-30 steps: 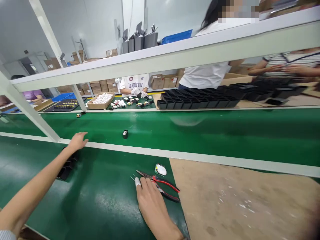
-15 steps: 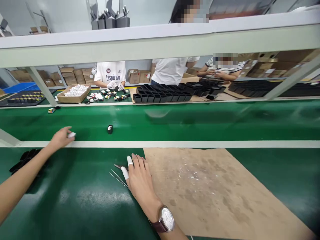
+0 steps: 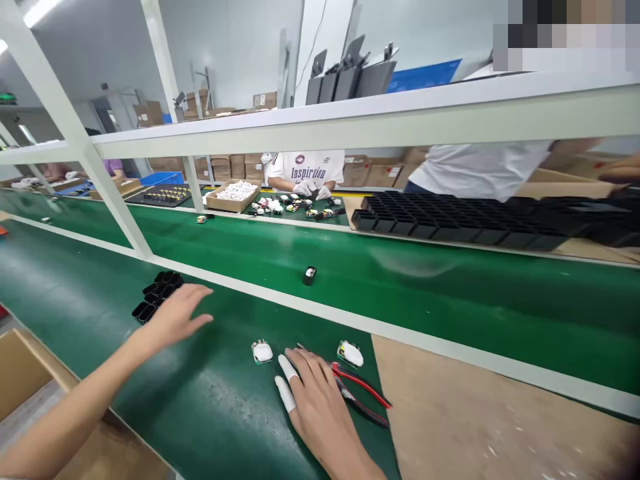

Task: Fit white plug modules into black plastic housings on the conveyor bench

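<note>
My left hand point(image 3: 183, 313) is over the green bench with fingers apart and nothing in it, just right of a cluster of black oval housings point(image 3: 159, 295). Palm down, my right hand point(image 3: 315, 393) rests on the bench with fingers spread, two of them in white finger covers. Beside it on the right are pliers point(image 3: 363, 393) with red and black handles, partly under the hand. One small board with a white pad point(image 3: 263, 351) lies left of my right fingertips, another white-padded board point(image 3: 351, 354) beyond the pliers.
A black housing with white inside point(image 3: 309, 275) stands on the green belt point(image 3: 260, 257). Brown cardboard point(image 3: 450, 407) covers the bench at right. A white frame post point(image 3: 113, 200) rises at left. Across the belt, a gloved person point(image 3: 306, 173) works near black housings point(image 3: 440, 217).
The view has turned left. My left hand has let go of the white piece and is now near the black housings. The pliers and two boards now show around my right hand.
</note>
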Tool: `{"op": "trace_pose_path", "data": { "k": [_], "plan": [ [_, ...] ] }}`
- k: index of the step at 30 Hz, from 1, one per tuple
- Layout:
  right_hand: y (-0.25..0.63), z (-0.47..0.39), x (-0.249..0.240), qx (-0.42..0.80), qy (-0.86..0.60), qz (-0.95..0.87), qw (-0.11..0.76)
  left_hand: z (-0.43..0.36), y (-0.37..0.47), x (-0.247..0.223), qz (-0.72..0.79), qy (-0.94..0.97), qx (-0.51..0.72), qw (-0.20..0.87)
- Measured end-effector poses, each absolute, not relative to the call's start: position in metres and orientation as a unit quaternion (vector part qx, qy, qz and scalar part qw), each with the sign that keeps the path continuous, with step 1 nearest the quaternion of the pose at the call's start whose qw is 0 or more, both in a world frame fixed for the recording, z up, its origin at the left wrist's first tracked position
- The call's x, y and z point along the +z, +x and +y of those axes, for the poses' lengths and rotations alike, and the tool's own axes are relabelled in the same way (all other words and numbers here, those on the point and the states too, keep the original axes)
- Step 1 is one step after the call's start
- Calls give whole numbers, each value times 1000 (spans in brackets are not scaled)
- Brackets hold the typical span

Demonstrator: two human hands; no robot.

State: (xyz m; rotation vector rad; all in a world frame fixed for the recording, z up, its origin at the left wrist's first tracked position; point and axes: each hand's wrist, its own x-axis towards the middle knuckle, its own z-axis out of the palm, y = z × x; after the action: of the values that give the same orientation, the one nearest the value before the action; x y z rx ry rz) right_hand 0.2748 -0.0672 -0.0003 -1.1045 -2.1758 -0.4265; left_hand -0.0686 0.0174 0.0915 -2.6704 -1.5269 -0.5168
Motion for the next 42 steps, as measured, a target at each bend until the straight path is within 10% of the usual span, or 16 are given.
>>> {"op": "trace_pose_path", "data": {
  "k": [11,22,42],
  "plan": [
    [255,-61,-4,-102,-410,-875,235,11,-154,57,-544,-800,-178,181],
    [251,-72,7,-48,-416,-881,221,3,-16,42,-374,-892,-229,-114],
    [246,-94,-18,-74,-489,-848,189,-7,23,7,-334,-856,-199,-341]
  ]
}}
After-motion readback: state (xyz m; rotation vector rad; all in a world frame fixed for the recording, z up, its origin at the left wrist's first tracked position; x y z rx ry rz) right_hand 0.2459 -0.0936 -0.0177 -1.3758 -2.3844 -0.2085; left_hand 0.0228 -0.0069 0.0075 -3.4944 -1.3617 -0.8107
